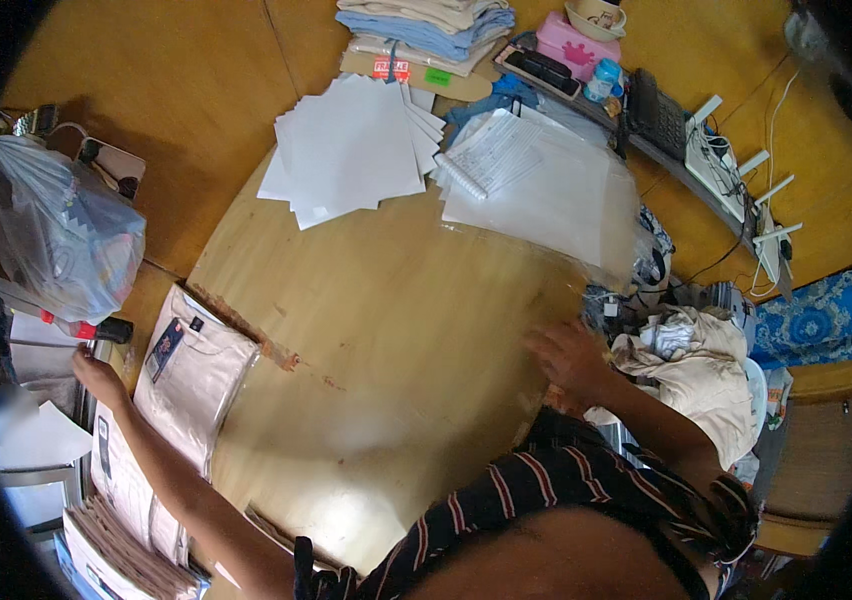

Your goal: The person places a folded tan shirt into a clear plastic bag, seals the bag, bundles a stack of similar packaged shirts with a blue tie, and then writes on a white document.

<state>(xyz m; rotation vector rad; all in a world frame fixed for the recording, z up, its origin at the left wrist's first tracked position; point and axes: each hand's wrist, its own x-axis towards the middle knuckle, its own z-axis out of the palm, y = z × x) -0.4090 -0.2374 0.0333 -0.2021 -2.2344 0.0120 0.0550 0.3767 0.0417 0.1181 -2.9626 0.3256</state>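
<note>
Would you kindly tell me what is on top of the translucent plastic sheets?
A white spiral-bound notepad lies on the translucent plastic sheets; it covers the part beneath, which cannot be seen.

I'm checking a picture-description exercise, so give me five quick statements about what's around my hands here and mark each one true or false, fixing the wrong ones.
1. White sheets are fanned out on the table. True.
2. Both hands are gripping the white sheets. False: the right hand is by the table's right edge, and the left hand is near a folded shirt.
3. A black telephone is to the right of the white sheets. True.
4. A pink box is near the telephone. True.
5. The pink box is to the left of the white sheets. False: it is to their right.
</note>
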